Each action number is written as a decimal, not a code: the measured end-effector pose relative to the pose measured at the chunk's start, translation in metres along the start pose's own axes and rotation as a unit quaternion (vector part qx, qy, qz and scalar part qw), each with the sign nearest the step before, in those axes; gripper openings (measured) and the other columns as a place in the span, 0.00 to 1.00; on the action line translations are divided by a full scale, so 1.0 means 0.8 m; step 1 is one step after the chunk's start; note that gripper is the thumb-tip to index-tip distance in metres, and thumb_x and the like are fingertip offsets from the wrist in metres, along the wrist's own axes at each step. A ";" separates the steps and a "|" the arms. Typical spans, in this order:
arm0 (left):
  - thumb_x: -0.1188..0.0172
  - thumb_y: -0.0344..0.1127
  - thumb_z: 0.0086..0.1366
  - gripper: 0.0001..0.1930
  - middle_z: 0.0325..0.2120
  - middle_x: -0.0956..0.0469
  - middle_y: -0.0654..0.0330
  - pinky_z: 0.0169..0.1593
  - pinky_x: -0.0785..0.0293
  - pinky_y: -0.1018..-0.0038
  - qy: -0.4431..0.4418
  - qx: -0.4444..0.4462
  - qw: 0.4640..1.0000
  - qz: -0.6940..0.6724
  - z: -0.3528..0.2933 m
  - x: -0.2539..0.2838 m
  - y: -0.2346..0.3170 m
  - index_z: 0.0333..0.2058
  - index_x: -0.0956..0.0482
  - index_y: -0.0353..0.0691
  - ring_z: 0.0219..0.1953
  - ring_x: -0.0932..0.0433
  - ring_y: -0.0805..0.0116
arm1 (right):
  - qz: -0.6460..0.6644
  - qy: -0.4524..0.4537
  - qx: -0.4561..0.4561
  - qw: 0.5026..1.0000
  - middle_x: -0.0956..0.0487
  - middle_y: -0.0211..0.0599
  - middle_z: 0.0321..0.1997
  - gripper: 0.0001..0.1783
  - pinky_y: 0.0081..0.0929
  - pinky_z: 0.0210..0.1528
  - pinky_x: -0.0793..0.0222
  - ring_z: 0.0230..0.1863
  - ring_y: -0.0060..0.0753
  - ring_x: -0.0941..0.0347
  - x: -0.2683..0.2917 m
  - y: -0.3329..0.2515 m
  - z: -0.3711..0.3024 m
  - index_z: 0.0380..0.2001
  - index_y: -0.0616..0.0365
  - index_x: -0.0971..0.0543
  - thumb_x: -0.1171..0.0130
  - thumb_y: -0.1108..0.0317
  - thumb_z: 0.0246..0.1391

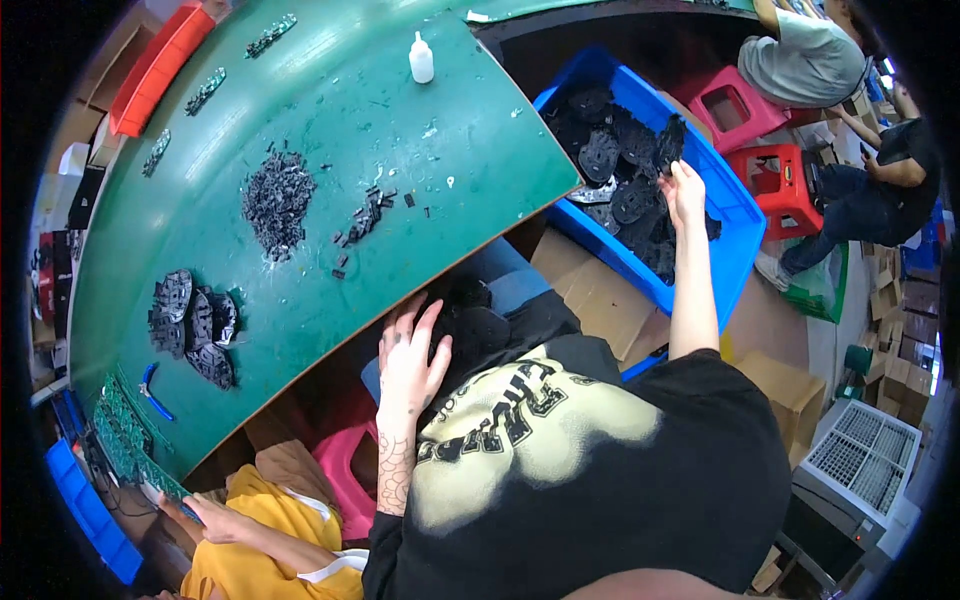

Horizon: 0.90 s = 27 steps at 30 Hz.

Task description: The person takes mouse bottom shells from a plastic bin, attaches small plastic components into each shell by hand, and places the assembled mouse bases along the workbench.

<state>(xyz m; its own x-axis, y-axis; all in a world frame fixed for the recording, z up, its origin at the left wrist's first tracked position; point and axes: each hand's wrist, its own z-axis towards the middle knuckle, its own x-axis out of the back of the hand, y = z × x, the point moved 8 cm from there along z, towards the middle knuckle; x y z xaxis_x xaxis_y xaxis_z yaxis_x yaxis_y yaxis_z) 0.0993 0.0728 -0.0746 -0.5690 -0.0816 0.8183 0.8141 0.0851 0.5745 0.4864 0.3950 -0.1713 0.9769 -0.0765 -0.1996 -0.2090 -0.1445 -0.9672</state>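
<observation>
My right hand (684, 198) reaches over a large blue bin (738, 200) and pinches a black molded plastic part (670, 146) above its contents. Under it lie many similar black plastic parts (632, 200), some rounded. My left hand (408, 355) rests over my lap at the table edge, fingers stretched and slightly apart. Beside its thumb sit black plastic parts (475, 325) on my lap, dark and partly hidden. On the green table (430, 260) there is a heap of small black pieces (278, 205), with a looser scatter (365, 217) to its right.
Farther left is a stack of black parts (195, 325), near blue-handled cutters (152, 392) and green circuit boards (125, 430). A white squeeze bottle (421, 60) stands at the far side. A co-worker in yellow (270, 520) sits at my left. Pink (735, 105) and red stools (780, 190) stand beyond the bin.
</observation>
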 end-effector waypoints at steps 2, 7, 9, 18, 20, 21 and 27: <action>0.40 0.40 0.52 0.30 0.57 0.40 0.47 0.58 0.41 0.59 -0.068 -0.014 0.996 0.049 0.006 -0.019 -0.005 0.55 0.35 0.43 0.58 0.42 0.45 | -0.082 0.049 -0.008 0.995 0.23 0.30 0.31 0.12 0.20 0.28 0.31 0.27 0.22 0.28 0.035 0.037 0.042 0.42 0.63 0.27 0.50 0.69 0.57; 0.41 0.48 0.54 0.29 0.58 0.40 0.50 0.57 0.40 0.58 -0.219 0.096 0.971 -0.017 0.000 -0.043 -0.018 0.54 0.33 0.50 0.57 0.39 0.45 | -0.292 0.101 0.010 0.951 0.21 0.43 0.34 0.21 0.22 0.25 0.30 0.25 0.26 0.25 0.059 0.069 0.124 0.46 0.72 0.27 0.45 0.67 0.51; 0.41 0.48 0.54 0.27 0.58 0.40 0.52 0.56 0.39 0.57 -0.116 -0.033 0.992 0.025 0.009 -0.038 -0.004 0.53 0.31 0.49 0.58 0.41 0.49 | -0.392 0.112 -0.051 0.912 0.21 0.47 0.35 0.21 0.26 0.27 0.25 0.26 0.34 0.22 0.060 0.063 0.134 0.44 0.75 0.28 0.44 0.69 0.50; 0.37 0.44 0.51 0.24 0.53 0.37 0.55 0.55 0.39 0.60 -0.080 -0.005 0.994 -0.072 -0.017 -0.026 0.005 0.47 0.29 0.48 0.55 0.38 0.53 | -0.598 0.089 0.049 0.795 0.20 0.41 0.22 0.24 0.24 0.24 0.30 0.18 0.29 0.24 0.021 0.011 0.140 0.38 0.67 0.22 0.37 0.55 0.46; 0.36 0.41 0.50 0.18 0.50 0.36 0.56 0.54 0.37 0.61 -0.075 0.002 0.991 -0.109 -0.017 -0.024 -0.002 0.40 0.27 0.46 0.53 0.37 0.54 | -0.509 0.131 0.222 0.822 0.20 0.39 0.27 0.27 0.23 0.26 0.32 0.21 0.25 0.28 -0.026 -0.067 0.112 0.41 0.65 0.22 0.35 0.52 0.45; 0.36 0.40 0.50 0.15 0.49 0.35 0.57 0.54 0.36 0.62 -0.069 0.000 0.989 -0.131 -0.020 -0.030 -0.006 0.36 0.26 0.44 0.53 0.36 0.54 | -0.406 0.113 0.278 0.863 0.20 0.34 0.27 0.23 0.19 0.24 0.35 0.20 0.19 0.33 -0.082 -0.117 0.067 0.42 0.63 0.21 0.38 0.56 0.49; 0.36 0.37 0.51 0.09 0.47 0.31 0.58 0.54 0.38 0.63 -0.044 -0.046 0.989 -0.134 -0.028 -0.021 -0.011 0.29 0.25 0.44 0.52 0.34 0.56 | -0.328 -0.408 0.304 0.796 0.24 0.34 0.31 0.13 0.16 0.32 0.33 0.30 0.19 0.28 -0.438 -0.186 -0.159 0.41 0.63 0.21 0.43 0.71 0.52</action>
<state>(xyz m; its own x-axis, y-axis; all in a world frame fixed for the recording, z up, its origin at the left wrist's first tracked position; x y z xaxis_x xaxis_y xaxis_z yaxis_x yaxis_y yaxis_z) 0.1046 0.0510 -0.0940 -0.7708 -0.0021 0.6371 0.6370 -0.0183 0.7707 0.1696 0.3180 0.0626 0.6225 0.5203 0.5845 0.1770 0.6339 -0.7528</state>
